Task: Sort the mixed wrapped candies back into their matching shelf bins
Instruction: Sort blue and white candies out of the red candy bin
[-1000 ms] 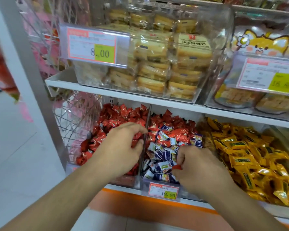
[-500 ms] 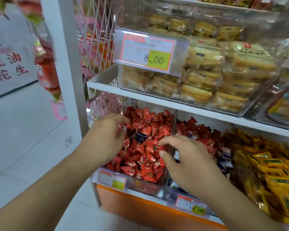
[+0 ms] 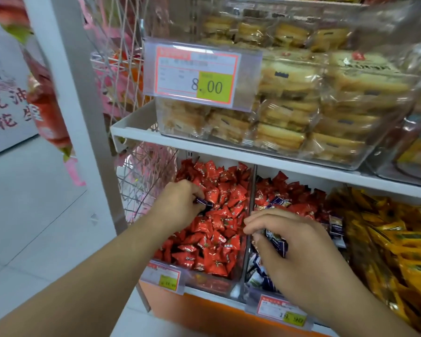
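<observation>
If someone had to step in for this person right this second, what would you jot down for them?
Left hand: over the red candy bin, pinching a dark blue wrapped candy that does not belong there.
Right hand: over the middle bin, gripping a few blue wrapped candies.
Done: the red bin looks almost all red.
Left: move the left hand's blue candy to the middle bin; red candies are piled at the back of that bin and need to go into the red bin. The yellow candy bin at the right looks unmixed where visible.
</observation>
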`<state>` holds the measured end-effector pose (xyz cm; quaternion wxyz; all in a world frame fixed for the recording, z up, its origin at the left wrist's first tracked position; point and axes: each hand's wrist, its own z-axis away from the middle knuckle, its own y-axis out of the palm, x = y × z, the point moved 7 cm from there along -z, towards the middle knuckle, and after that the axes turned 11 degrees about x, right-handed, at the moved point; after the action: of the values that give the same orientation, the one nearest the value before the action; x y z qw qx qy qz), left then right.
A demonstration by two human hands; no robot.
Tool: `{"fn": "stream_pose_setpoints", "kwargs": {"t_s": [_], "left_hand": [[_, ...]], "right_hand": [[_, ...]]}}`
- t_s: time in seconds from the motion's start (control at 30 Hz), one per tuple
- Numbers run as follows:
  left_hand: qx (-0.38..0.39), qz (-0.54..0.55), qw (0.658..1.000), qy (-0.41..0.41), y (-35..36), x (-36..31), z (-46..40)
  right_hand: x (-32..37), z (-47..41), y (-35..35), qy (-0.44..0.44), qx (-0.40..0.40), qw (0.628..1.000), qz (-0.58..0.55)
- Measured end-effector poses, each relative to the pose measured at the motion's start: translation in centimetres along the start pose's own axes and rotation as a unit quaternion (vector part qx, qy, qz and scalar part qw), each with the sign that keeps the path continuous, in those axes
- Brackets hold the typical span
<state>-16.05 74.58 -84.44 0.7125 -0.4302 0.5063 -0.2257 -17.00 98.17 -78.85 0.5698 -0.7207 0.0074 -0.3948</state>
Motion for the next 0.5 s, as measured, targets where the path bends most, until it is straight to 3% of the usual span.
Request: {"fn": "stream_pose_setpoints", "kwargs": {"t_s": [0.5], "left_hand": [[-0.038,0.034,0.999,0.006,-0.8,0.0,1.1]], "right_hand": [[0.2,0.8,-1.0,0.021,0.006,1.000,0.009]]}}
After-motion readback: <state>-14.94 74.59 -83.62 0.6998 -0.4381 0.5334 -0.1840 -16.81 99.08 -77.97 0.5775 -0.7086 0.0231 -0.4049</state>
